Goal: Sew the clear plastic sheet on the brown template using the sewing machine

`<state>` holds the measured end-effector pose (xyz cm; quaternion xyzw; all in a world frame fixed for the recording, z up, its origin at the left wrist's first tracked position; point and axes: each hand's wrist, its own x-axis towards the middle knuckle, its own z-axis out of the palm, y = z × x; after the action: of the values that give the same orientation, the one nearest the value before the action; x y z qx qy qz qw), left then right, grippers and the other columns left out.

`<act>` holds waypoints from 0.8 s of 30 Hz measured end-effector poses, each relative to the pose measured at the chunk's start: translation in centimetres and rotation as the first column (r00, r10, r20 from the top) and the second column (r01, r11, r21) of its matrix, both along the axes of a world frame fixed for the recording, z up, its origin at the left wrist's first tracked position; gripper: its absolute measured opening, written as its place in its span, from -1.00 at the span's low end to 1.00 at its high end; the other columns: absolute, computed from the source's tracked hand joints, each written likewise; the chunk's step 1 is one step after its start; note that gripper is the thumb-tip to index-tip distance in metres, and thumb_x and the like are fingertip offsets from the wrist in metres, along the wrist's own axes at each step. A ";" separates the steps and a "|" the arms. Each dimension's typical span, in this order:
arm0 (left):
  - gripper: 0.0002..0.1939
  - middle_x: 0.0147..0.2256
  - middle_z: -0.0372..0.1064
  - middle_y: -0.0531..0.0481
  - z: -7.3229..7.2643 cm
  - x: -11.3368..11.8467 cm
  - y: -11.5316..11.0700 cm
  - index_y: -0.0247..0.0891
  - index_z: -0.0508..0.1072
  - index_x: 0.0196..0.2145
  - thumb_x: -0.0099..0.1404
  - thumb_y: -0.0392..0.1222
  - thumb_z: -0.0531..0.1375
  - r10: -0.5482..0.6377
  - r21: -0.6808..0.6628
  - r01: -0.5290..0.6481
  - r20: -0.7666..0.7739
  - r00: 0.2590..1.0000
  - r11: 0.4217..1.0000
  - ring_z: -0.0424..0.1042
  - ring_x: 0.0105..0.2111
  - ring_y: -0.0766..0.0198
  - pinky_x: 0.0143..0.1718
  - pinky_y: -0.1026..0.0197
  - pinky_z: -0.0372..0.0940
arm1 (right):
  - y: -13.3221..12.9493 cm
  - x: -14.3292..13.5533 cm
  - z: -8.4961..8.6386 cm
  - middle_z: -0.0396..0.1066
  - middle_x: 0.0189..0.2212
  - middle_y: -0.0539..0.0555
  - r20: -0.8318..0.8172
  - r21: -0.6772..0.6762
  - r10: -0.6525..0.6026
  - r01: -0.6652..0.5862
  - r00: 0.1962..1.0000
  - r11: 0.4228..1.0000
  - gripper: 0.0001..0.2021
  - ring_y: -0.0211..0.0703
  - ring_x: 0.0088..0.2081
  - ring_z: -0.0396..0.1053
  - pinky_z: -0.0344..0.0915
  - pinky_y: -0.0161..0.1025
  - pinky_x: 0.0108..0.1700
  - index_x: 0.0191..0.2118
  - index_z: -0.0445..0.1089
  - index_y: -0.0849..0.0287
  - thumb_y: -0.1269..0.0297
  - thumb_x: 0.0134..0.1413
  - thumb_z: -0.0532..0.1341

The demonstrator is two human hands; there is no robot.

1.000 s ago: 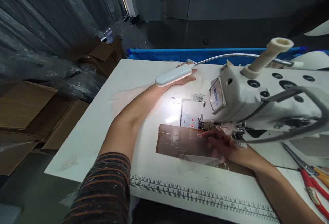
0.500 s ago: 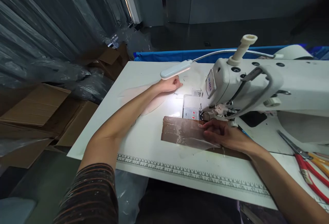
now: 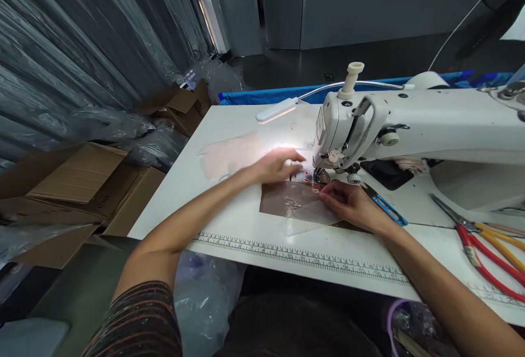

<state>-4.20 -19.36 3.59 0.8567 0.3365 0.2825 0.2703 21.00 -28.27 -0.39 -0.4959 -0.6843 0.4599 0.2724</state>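
Note:
My left hand (image 3: 281, 164) is slightly blurred beside the needle plate (image 3: 302, 175) of the white sewing machine (image 3: 340, 127). Its thumb and index finger stand apart, and I see nothing between them. My right hand (image 3: 346, 201) pinches the edge of a thin see-through fabric piece (image 3: 328, 214), just in front of the presser foot (image 3: 318, 175). That sheer piece partly overlies a flat brown strip (image 3: 273, 199), whose right end is hidden under my right hand. A pale pink sheer piece (image 3: 229, 154) lies on the table behind my left forearm.
A lamp (image 3: 276, 110) lights the needle area. Right of my hand lie a blue thread snipper (image 3: 388, 209) and red-handled scissors (image 3: 471, 247). A ruler tape (image 3: 295, 256) runs along the front of the white table (image 3: 172, 212). Open cardboard boxes (image 3: 77, 176) stand at left.
My left hand has moved from the far side under the lamp toward the needle plate, and its fingers have spread. My right hand still pinches the sheer piece. The view has shifted.

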 end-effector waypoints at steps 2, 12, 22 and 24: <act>-0.71 -0.16 0.55 -0.08 -0.9 0.3 -3.0 -0.11 0.53 -0.02 0.30 -0.14 0.25 -0.192 0.019 0.194 -0.064 0.979 0.981 0.50 -0.16 0.14 -0.05 0.13 0.33 | -0.4 -0.3 0.4 0.39 -0.48 0.00 0.039 0.085 0.032 -0.035 0.999 0.996 -0.67 -0.18 -0.46 0.28 0.20 -0.27 -0.45 -0.23 0.50 0.13 -0.06 0.23 0.24; -0.73 -0.45 0.52 -0.02 -1.8 -1.9 -7.1 -0.27 0.59 -0.25 0.39 -0.03 0.19 -0.013 -0.254 0.051 0.148 0.989 0.966 0.43 -0.47 0.34 -0.39 0.27 0.30 | -0.7 0.2 2.6 0.46 -0.47 0.04 -0.245 -0.221 0.009 -0.065 0.970 0.973 -0.52 -0.19 -0.49 0.41 0.39 -0.25 -0.45 -0.29 0.53 0.19 -0.19 -0.09 0.43; -0.69 -0.30 0.56 -0.06 -1.7 0.0 -7.7 -0.33 0.54 -0.35 0.06 -0.07 0.47 0.520 -0.766 0.028 0.463 0.718 0.642 0.55 -0.36 0.29 -0.19 0.16 0.48 | 0.0 -0.7 1.9 0.50 -0.48 0.06 -0.259 -0.252 -0.157 0.090 0.953 0.964 -0.41 -0.17 -0.50 0.46 0.43 -0.26 -0.49 -0.35 0.45 0.18 -0.28 -0.29 0.47; -0.68 -0.29 0.57 -0.07 -1.8 -0.1 -7.5 -0.35 0.50 -0.37 0.03 -0.13 0.49 0.581 -0.811 0.073 0.476 0.661 0.580 0.56 -0.36 0.30 -0.09 0.12 0.48 | 0.0 -1.0 1.9 0.50 -0.49 0.07 -0.258 -0.248 -0.192 0.128 0.947 0.960 -0.38 -0.18 -0.52 0.45 0.40 -0.27 -0.52 -0.38 0.42 0.17 -0.33 -0.31 0.46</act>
<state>-4.31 -26.81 1.75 0.4114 0.4243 0.4509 0.6689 19.99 -28.28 1.46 -0.5082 -0.5388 0.5770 0.3442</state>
